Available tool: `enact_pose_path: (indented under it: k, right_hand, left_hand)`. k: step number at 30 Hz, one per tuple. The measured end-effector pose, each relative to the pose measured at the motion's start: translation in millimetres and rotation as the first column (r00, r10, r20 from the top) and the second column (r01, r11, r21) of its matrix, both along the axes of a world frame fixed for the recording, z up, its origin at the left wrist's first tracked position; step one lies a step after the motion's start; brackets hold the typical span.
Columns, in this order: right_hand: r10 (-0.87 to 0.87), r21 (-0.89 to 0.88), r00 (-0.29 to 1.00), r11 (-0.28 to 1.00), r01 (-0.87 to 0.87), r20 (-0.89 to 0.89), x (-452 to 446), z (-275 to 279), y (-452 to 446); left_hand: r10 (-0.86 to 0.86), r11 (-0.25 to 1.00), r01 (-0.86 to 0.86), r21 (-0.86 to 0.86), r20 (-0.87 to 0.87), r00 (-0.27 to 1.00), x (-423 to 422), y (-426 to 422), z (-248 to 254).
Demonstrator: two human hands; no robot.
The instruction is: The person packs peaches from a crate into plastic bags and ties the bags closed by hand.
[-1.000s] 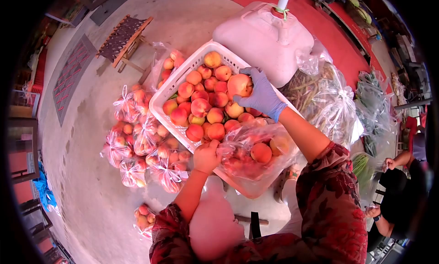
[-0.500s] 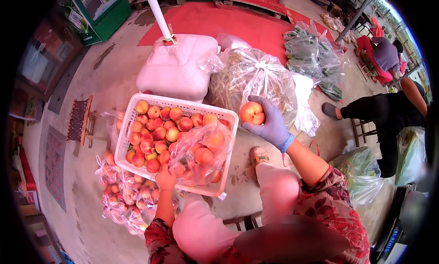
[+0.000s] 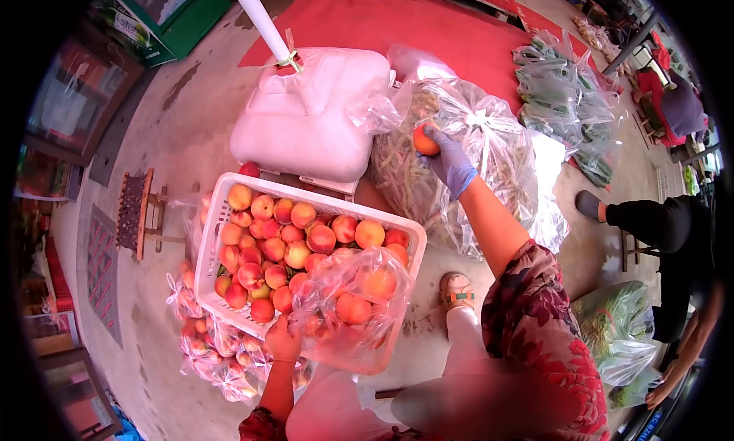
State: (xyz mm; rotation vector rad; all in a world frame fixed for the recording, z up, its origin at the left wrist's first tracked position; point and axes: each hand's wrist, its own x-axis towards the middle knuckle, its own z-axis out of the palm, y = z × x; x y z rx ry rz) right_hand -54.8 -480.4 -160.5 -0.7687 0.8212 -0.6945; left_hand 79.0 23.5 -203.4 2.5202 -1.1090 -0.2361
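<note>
Beyond the bare concrete floor lies a red mat, with a pink jug standing near it. Your gloved right hand is closed around a peach, above a large clear bag of stems. Your bare left hand pinches the edge of a thin plastic bag with peaches inside, resting in the white basket beside the loose peaches. Tied bags of peaches sit on the floor to the basket's left.
</note>
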Motion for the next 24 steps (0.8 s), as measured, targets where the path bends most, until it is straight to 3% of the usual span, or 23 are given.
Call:
enact_pose_path:
  k: [1, 4, 5, 7, 10, 12, 13, 16, 19, 24]
  right_hand:
    - [-0.038, -0.007, 0.999, 0.999, 0.039, 0.033, 10, 3, -16]
    - [-0.159, -0.368, 0.973, 0.925, 0.088, -0.166, 37, 9, -63]
    - [-0.184, -0.505, 0.962, 0.861, 0.060, -0.200, 44, 9, -80]
    - [-0.394, -0.809, 0.868, 0.588, -0.014, -0.301, 54, -18, -126]
    - [-0.476, -0.857, 0.771, 0.486, -0.170, -0.423, 64, -29, -175]
    - [-0.651, -0.933, 0.676, 0.315, -0.172, -0.344, 73, -36, -194]
    - [-0.724, -0.956, 0.624, 0.229, -0.185, -0.294, 76, -44, -201]
    - [-0.735, -0.909, 0.566, 0.167, -0.382, -0.373, 78, -76, -220]
    - [-0.599, -0.631, 0.362, 0.328, -0.703, -0.714, 72, -105, -228]
    - [-0.659, -0.597, 0.232, 0.406, -0.692, -0.716, 67, -85, -220]
  left_hand:
    - [-0.006, 1.000, 0.006, -0.005, -0.005, 1.000, -1, -3, 0]
    - [-0.020, 1.000, 0.020, -0.013, -0.005, 1.000, 3, 1, -9]
    - [-0.022, 0.999, 0.022, -0.024, -0.006, 1.000, 3, 3, -10]
    - [-0.025, 0.999, 0.025, -0.046, -0.015, 1.000, 0, -5, 0]
    - [-0.029, 0.999, 0.028, -0.040, -0.020, 0.999, 2, -1, -3]
    - [-0.032, 0.999, 0.031, -0.020, -0.040, 0.999, 3, 1, -7]
    - [-0.048, 0.999, 0.047, -0.023, -0.035, 0.998, 4, -1, -6]
    - [-0.077, 0.997, 0.076, -0.022, -0.039, 0.996, 6, -4, -4]
    - [-0.070, 0.998, 0.069, -0.014, -0.069, 0.995, 5, -3, -4]
    - [-0.051, 0.999, 0.051, 0.002, -0.078, 0.996, 4, -4, -2]
